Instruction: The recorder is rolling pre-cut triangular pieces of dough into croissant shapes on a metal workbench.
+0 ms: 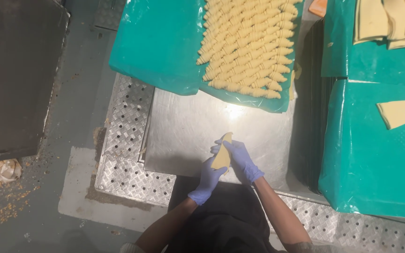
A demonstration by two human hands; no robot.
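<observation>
Nearest the head camera, at 6 o'clock, sit the person's dark-clothed lap and two bare forearms reaching up toward the middle of the view. Both hands wear thin blue gloves. The left hand [207, 180] and the right hand [241, 159] meet just below the centre, and between them they hold a pale yellow, flat, pointed piece of raw dough [223, 157]. Each grip is closed on it: the left cups its lower end, the right wraps its upper side, and the tip pokes out toward 12 o'clock. The dough sits just above the shiny steel tabletop [188, 131]; whether it touches the steel I cannot tell.

At 12 o'clock, a teal plastic sheet [158, 42] carries tight rows of rolled, croissant-shaped dough pieces [249, 44]. At 3 o'clock, a second teal-covered surface [371, 164] bears one flat dough triangle [401, 112], and a stack of similar flat cut pieces [390, 21] lies at 1 o'clock. At 8 o'clock, perforated metal plating [127, 173] edges a grey floor [76, 117] scattered with crumbs.
</observation>
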